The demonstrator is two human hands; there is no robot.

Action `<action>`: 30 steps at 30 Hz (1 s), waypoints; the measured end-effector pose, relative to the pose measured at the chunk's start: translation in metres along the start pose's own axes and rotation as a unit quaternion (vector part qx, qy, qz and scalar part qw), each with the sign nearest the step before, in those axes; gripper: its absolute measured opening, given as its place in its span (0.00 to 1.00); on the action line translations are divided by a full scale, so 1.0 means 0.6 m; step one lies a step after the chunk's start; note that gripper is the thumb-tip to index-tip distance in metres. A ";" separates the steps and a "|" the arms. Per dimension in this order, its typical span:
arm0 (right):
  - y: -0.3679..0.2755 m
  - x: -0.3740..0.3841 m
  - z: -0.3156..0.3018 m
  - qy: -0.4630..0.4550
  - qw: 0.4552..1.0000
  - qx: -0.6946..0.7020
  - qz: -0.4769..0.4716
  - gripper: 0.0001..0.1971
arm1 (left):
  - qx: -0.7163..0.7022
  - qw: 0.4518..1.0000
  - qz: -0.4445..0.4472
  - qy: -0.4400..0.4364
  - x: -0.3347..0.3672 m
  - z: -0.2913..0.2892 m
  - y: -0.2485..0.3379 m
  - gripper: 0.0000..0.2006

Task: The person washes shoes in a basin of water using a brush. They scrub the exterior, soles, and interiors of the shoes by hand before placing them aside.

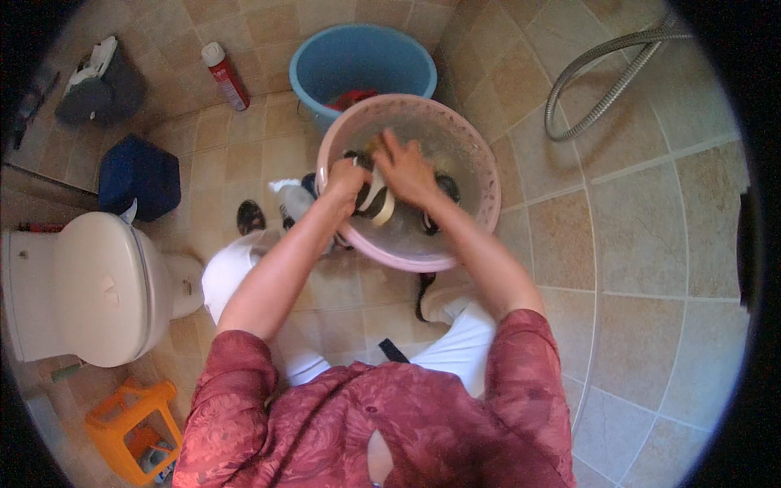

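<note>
A pink basin (411,262) holds greyish water in front of me. Inside its left part, my left hand (348,180) is closed around a dark shoe (376,203) with a cream sole, tilted on its side. Close beside it, my right hand (407,169) reaches over the shoe with its fingers stretched out and apart. Something yellowish-brown shows by those fingertips, too blurred to name. A second dark shoe (446,189) lies in the water, partly hidden by my right forearm.
A blue tub (362,49) with something red inside stands behind the basin. Along the left are a red spray can (228,80), a dark blue bin (140,177), a white toilet (106,289) and an orange stool (134,431). A metal shower hose (602,106) hangs at the right wall.
</note>
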State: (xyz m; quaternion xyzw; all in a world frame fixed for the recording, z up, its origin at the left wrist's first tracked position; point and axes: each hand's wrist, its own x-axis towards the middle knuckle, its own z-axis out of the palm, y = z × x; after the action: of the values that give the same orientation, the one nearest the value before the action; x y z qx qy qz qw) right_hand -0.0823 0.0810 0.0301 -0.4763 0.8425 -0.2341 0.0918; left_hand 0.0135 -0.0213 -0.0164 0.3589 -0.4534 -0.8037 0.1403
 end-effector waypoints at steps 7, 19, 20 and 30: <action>0.007 0.015 -0.006 -0.022 0.999 -0.027 -0.016 0.30 | 0.128 0.991 0.033 0.008 -0.007 0.006 0.002 0.13; 0.120 0.034 -0.088 0.130 0.988 -0.045 0.071 0.31 | 0.467 0.819 0.311 -0.119 -0.042 0.043 0.007 0.13; 0.129 0.026 -0.086 0.130 0.988 -0.047 0.072 0.31 | 0.513 0.775 0.347 -0.129 -0.043 0.045 0.007 0.13; 0.146 -0.008 -0.045 0.036 0.990 -0.042 0.128 0.35 | 0.560 0.822 0.094 -0.045 -0.049 0.081 0.007 0.38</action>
State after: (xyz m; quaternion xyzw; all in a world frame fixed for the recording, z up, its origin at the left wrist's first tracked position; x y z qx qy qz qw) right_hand -0.1568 0.1317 0.0112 -0.3598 0.9082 -0.2019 0.0708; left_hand -0.0005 0.0232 0.0161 0.2949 -0.8627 -0.4097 -0.0306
